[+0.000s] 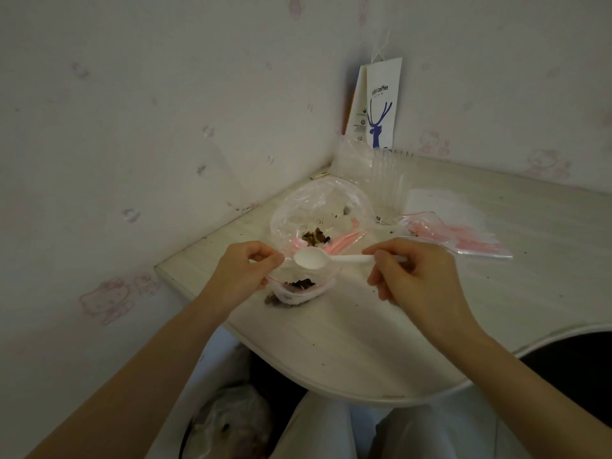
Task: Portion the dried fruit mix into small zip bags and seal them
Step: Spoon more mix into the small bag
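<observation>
My left hand (246,268) pinches the rim of a small zip bag (299,289) and holds its mouth wide. Dark dried fruit lies at the bottom of that bag, which rests on the white table (364,342). My right hand (415,276) grips the handle of a white plastic spoon (311,259). The spoon's bowl is empty and hovers just above the small bag's mouth. Behind it stands a large clear bag (321,210) with a small heap of dried fruit mix (314,236) inside.
A flat stack of unused small zip bags (463,236) with red seals lies to the right. Clear plastic cups (390,183) and a white coffee paper bag (381,107) stand in the corner by the wall. Crumbs dot the table. A lined bin (228,422) sits below the table edge.
</observation>
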